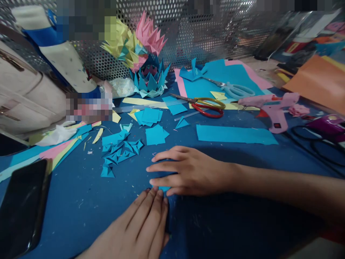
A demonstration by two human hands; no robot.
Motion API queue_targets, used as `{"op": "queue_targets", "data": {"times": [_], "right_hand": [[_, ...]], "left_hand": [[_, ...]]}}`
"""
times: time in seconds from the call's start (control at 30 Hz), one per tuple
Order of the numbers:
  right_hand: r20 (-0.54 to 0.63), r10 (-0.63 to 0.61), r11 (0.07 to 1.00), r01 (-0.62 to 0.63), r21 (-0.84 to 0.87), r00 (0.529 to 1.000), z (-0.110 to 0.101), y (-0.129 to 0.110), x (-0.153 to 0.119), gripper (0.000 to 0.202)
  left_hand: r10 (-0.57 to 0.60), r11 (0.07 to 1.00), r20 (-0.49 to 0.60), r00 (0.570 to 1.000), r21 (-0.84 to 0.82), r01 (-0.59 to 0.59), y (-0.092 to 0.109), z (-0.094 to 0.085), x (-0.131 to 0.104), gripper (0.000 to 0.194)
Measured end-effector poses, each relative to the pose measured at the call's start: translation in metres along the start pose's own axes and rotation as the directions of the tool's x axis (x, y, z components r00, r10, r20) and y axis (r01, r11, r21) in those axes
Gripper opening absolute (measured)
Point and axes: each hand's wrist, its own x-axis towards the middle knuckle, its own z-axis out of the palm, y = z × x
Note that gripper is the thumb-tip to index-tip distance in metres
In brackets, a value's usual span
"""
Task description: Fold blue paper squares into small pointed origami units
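A small piece of blue paper (164, 189) lies on the tabletop, mostly hidden under my fingers. My left hand (142, 216) rests flat at its near side, fingers stretched out and close together, fingertips at the paper. From the right reaches my right hand (185, 171), palm down with fingers spread, its lower fingers over the paper's edge. Left of the hands sit several folded blue paper pieces (122, 151). Just beyond are cut blue paper squares (155, 135) and a long blue paper strip (234, 134).
Red-and-yellow-handled scissors (207, 104), light-blue-handled scissors (237, 90) and a pink glue gun (272, 104) lie behind. Paper flowers (151, 77) stand against a perforated metal panel (205, 39). A black phone (24, 205) lies left, near a white bag (27, 90).
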Motion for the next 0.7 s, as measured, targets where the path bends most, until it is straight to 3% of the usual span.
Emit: {"op": "queue_targets", "data": {"times": [0.23,0.37,0.47,0.6,0.7], "right_hand": [[0.001,0.015,1.0,-0.015,-0.001,1.0,-0.017,-0.001,-0.003,0.032],[0.115,0.037,0.997,-0.045,0.068,0.993,-0.039,0.009,-0.005,0.031],[0.153,-0.008,0.989,-0.015,0.149,0.988,-0.044,0.016,-0.006,0.028],[-0.069,-0.023,0.968,0.039,0.248,0.997,-0.028,0.02,-0.008,0.028],[-0.127,0.022,0.984,0.001,0.178,0.992,-0.015,0.016,-0.007,0.023]], "left_hand": [[-0.066,0.995,-0.049,0.997,-0.075,0.062,0.002,0.003,-0.001,0.035],[-0.083,0.985,-0.079,0.993,-0.155,0.07,-0.002,0.004,-0.002,0.033],[-0.075,0.972,-0.096,0.993,-0.227,0.052,-0.008,0.004,-0.002,0.03],[-0.087,0.949,-0.083,0.993,-0.309,0.057,-0.015,0.005,-0.001,0.028],[-0.171,0.914,-0.03,0.985,-0.379,0.147,-0.018,0.009,-0.003,0.029]]}}
